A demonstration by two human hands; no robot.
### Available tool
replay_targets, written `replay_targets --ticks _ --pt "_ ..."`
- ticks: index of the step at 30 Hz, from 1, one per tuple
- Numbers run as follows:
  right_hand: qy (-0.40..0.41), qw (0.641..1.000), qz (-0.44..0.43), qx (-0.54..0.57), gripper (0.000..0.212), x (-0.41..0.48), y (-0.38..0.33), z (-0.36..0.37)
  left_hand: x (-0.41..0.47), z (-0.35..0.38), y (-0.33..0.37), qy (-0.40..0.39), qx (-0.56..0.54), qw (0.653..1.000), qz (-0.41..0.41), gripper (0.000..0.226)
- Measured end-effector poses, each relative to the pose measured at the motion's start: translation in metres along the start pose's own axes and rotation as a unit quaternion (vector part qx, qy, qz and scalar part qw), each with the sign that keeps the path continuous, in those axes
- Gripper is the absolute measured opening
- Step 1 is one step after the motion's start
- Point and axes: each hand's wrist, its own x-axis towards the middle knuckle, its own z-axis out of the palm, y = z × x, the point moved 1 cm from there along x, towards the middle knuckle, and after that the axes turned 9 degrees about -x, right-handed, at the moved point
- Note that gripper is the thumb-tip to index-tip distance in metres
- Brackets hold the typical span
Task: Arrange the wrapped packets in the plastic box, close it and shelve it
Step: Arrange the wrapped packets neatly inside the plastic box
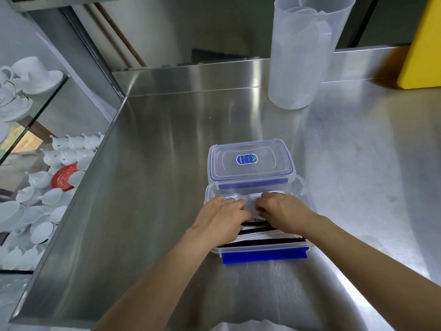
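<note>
A clear plastic box [262,247] with blue latches stands open on the steel counter, close to me. It is filled with wrapped packets [267,235], white with black stripes, stacked on edge. My left hand [222,218] and my right hand [284,213] both press down on the packets at the far end of the box, fingers curled onto the clear wrapping. The box's lid [250,163], clear with a blue rim and a small blue sticker, lies flat just behind the box, touching its far rim.
A tall translucent plastic jug [300,51] stands at the back of the steel counter [167,163]. A yellow board [422,48] leans at the far right. At the left, glass shelves hold white cups, teapots [71,149] and a red plate [65,176].
</note>
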Motion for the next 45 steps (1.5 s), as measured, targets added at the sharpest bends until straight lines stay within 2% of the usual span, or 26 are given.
replay_targets --ticks 5,8,11,15,19,26,34,39,42,45 --pt "0.053 0.998 -0.021 -0.011 0.023 -0.004 -0.003 -0.006 0.002 -0.001 0.002 -0.016 0.030 0.999 -0.028 0.013" --pt "0.090 0.994 -0.062 0.027 0.028 -0.008 -0.002 -0.010 0.001 -0.002 0.004 -0.010 0.031 0.999 -0.038 0.013" --pt "0.058 0.993 -0.101 0.029 0.007 -0.011 -0.006 -0.017 0.001 -0.001 0.004 -0.005 0.030 0.999 -0.041 0.014" --pt "-0.021 0.996 -0.089 0.000 0.022 -0.010 -0.004 -0.014 0.000 -0.002 0.005 0.006 0.016 0.999 -0.041 0.018" --pt "-0.038 0.996 -0.076 -0.005 0.023 -0.008 -0.003 -0.011 0.001 -0.004 0.004 -0.004 -0.018 0.999 -0.037 0.027" --pt "-0.012 0.998 -0.062 0.014 0.022 -0.007 -0.002 -0.010 0.002 -0.001 0.004 -0.007 -0.006 0.999 -0.035 0.025" --pt "-0.032 0.996 -0.074 0.022 0.022 -0.008 -0.003 -0.013 0.001 0.000 0.006 0.015 0.010 0.999 -0.046 0.022" --pt "-0.010 0.998 -0.061 0.002 0.024 -0.009 -0.004 -0.012 0.003 0.000 0.006 0.003 0.001 0.999 -0.051 0.030" --pt "-0.005 0.998 -0.060 0.007 0.024 -0.009 -0.004 -0.013 0.003 0.000 0.006 0.000 0.013 0.999 -0.048 0.018" --pt "0.033 0.994 -0.100 0.034 0.018 -0.012 -0.005 -0.017 0.003 0.002 0.004 -0.002 0.019 0.998 -0.059 0.014"
